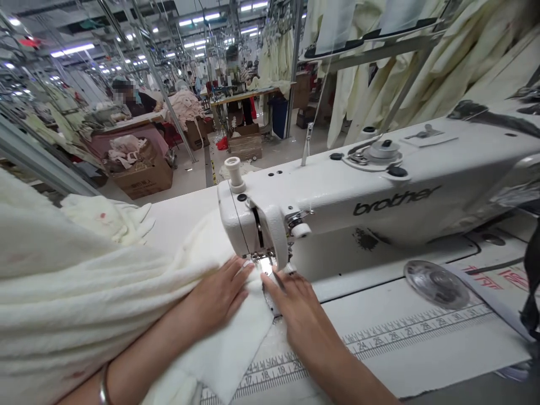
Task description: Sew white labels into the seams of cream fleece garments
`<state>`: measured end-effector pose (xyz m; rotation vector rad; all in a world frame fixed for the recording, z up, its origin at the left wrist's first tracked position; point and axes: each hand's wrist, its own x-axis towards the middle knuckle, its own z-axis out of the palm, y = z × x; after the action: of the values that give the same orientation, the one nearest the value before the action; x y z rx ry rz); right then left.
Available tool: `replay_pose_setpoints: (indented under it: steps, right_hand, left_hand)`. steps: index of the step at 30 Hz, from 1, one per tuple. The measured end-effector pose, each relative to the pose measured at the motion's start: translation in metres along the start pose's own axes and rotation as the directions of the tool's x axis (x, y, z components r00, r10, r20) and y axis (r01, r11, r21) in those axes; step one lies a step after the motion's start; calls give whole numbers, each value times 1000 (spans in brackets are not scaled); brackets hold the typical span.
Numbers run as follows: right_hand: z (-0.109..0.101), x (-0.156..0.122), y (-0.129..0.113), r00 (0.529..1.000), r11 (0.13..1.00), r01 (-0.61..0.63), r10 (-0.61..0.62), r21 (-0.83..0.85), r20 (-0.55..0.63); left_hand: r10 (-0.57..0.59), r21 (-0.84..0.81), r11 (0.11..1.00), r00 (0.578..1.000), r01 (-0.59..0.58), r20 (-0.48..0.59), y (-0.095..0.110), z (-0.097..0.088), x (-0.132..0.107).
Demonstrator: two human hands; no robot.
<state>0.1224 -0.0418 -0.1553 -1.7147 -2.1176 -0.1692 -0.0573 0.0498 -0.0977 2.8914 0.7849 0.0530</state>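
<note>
A large piece of cream fabric (84, 298) lies across the table from the left and runs under the head of a white Brother sewing machine (379, 191). My left hand (221, 295) rests flat on the fabric just left of the needle area (266, 264), fingers stretched out. To the right of the presser foot my right hand (297, 306) presses down on the fabric edge, fingers together and pointing at the needle. A metal bangle (102, 385) circles my left wrist.
A printed ruler strip (400, 332) runs along the white table top. A round metal plate (436, 284) sits to the right. Cardboard boxes (143, 171), worktables and other people stand in the factory aisle behind. Cream garments (422, 73) hang at the upper right.
</note>
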Motion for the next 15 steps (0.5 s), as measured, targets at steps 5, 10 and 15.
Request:
replay_pose_setpoints:
  steps: [5,10,15]
  right_hand:
    - [-4,-8,-4,999,1000,-3,3,-3,-35]
    - [5,-8,-28,986,998,61,-61,-6,-153]
    - [3,-14,-39,980,985,155,-143,77,-138]
  left_hand:
    - [-6,15,1000,1000,6,16,3,-5,-1]
    - [40,50,998,995,-35,-88,0,7,-1]
    - [-66,175,979,978,102,-200,5,9,-29]
